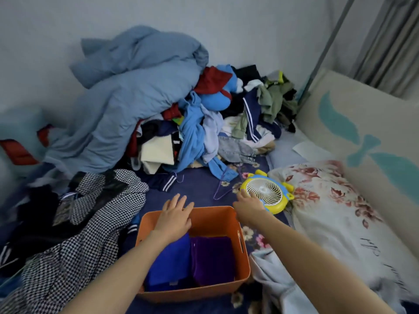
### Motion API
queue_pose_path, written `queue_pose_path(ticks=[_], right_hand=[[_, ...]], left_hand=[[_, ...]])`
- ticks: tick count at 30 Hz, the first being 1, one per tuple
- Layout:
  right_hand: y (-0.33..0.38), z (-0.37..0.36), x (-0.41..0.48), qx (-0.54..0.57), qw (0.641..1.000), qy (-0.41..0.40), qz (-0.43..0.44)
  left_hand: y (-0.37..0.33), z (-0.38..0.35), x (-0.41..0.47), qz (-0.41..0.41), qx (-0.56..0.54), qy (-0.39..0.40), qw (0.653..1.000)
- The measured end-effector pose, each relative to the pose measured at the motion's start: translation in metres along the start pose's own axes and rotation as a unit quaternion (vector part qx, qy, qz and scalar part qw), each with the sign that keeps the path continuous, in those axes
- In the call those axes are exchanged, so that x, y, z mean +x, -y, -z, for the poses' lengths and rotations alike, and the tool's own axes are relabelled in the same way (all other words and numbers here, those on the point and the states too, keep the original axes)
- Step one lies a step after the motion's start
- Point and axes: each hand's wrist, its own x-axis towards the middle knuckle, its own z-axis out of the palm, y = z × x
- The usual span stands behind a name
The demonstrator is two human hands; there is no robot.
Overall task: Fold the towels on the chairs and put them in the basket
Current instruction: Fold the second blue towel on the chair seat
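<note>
An orange plastic basket [243,257] sits on the bed in front of me. Inside it lie a folded blue towel [170,264] on the left and a folded purple towel [213,259] on the right, side by side. My left hand [175,217] hovers over the basket's far left rim with its fingers spread and nothing in it. My right hand [248,206] reaches past the basket's far right corner, fingers apart, touching the edge of a yellow fan [266,193]. No chair is in view.
A big heap of clothes [204,123] and a blue duvet [127,98] fill the back of the bed. A black-and-white checked garment [90,223] lies left of the basket. A floral pillow [328,200] lies right, against a padded wall panel [362,137]. A purple wire hanger [223,186] lies beyond the basket.
</note>
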Motion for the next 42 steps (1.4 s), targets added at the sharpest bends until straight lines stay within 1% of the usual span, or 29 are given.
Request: queue_pose_path(ticks=[3, 5, 10, 13, 15, 18, 20, 22, 25, 26, 29, 32, 36, 39, 42], right_hand=[[0.012, 0.015, 0.002, -0.022, 0.999, -0.032, 0.038], [0.028, 0.021, 0.002, -0.033, 0.996, -0.046, 0.075], [0.098, 0.042, -0.01, -0.007, 0.981, -0.099, 0.166], [0.147, 0.059, -0.023, 0.016, 0.966, -0.136, 0.218], [0.185, 0.072, -0.037, -0.004, 0.947, -0.167, 0.273], [0.231, 0.087, -0.054, -0.022, 0.925, -0.192, 0.327], [0.271, 0.1, -0.072, -0.023, 0.909, -0.202, 0.363], [0.322, 0.114, -0.098, -0.03, 0.888, -0.219, 0.403], [0.407, 0.126, -0.156, -0.025, 0.846, -0.236, 0.478], [0.438, 0.129, -0.179, -0.027, 0.825, -0.243, 0.509], [0.512, 0.133, -0.241, -0.035, 0.776, -0.258, 0.574], [0.57, 0.13, -0.294, -0.05, 0.738, -0.254, 0.623], [0.635, 0.125, -0.352, -0.087, 0.671, -0.247, 0.694], [0.672, 0.13, -0.383, -0.1, 0.632, -0.255, 0.725], [0.709, 0.142, -0.406, -0.099, 0.592, -0.27, 0.753]], left_hand=[[0.013, 0.017, -0.023, 0.036, 0.005, -0.032, 0.999], [0.023, 0.02, -0.048, 0.074, 0.002, -0.048, 0.996], [0.051, 0.018, -0.135, 0.182, -0.015, -0.074, 0.98], [0.07, 0.018, -0.187, 0.239, -0.011, -0.093, 0.966], [0.08, 0.021, -0.236, 0.292, -0.017, -0.11, 0.95], [0.086, 0.03, -0.3, 0.327, -0.021, -0.16, 0.931], [0.091, 0.032, -0.354, 0.362, 0.0, -0.182, 0.914], [0.095, 0.035, -0.422, 0.421, -0.013, -0.18, 0.889], [0.096, 0.028, -0.54, 0.544, -0.006, -0.152, 0.825], [0.093, 0.024, -0.584, 0.58, -0.001, -0.148, 0.801], [0.073, 0.019, -0.69, 0.656, 0.006, -0.141, 0.742], [0.043, 0.01, -0.772, 0.714, 0.019, -0.129, 0.688], [-0.003, -0.004, -0.843, 0.775, 0.005, -0.142, 0.615], [-0.021, -0.006, -0.876, 0.804, 0.013, -0.143, 0.577], [-0.024, 0.001, -0.903, 0.825, 0.021, -0.16, 0.541]])
